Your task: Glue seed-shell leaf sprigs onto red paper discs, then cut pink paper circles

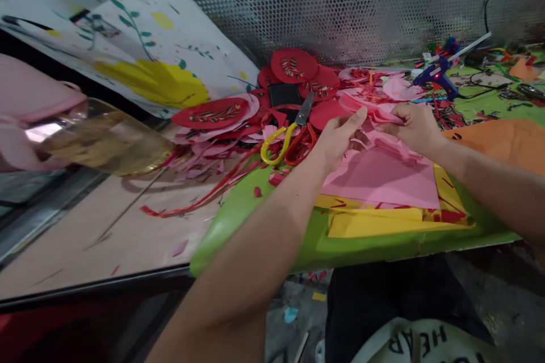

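Both my hands hold a folded piece of pink paper or felt [369, 109] above the front of the table. My left hand [338, 139] pinches its left side between thumb and fingers. On the other side, my right hand [416, 127] grips the edge with curled fingers. Flat beneath them lies a pink sheet [387, 181], on top of yellow sheets [374, 223] with red scraps. Scissors [292, 139] with one yellow and one red handle rest left of my left hand, blades pointing away. Behind my right hand is a blue glue gun [436, 75] with a lit red light.
Red discs [293, 65] with decorations are piled near the perforated metal panel [298, 11]. Pink scraps and a red strip [187, 210] lie to the left. A wrapped, pink-topped item [110, 136] juts in at left. An orange sheet [506, 139] lies at right on the green cover [238, 221].
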Demonstrator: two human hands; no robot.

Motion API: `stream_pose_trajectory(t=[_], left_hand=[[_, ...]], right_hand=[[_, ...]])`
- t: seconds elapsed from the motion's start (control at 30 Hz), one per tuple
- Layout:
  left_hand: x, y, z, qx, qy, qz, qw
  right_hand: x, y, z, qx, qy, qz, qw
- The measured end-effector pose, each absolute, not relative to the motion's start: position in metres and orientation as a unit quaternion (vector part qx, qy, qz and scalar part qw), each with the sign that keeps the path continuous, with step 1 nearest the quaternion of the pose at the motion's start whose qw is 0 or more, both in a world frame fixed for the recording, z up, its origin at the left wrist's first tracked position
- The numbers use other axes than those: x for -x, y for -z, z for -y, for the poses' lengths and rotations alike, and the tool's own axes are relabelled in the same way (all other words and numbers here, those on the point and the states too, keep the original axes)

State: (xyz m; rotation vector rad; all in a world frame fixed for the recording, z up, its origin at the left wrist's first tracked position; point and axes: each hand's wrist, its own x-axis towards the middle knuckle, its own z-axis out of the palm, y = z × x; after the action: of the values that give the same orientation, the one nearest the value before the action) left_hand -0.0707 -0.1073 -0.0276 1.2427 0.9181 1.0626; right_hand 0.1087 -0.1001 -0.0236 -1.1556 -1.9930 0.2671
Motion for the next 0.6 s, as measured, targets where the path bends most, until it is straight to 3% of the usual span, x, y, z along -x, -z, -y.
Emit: stream_pose_trajectory(t=[0.6], left_hand=[[0.0765, 0.0266, 0.1037, -0.517, -0.455, -0.359, 0.631]], right_hand=[[-0.1117, 0.0285, 0.094, 0.39, -0.242, 0.781, 0.423]])
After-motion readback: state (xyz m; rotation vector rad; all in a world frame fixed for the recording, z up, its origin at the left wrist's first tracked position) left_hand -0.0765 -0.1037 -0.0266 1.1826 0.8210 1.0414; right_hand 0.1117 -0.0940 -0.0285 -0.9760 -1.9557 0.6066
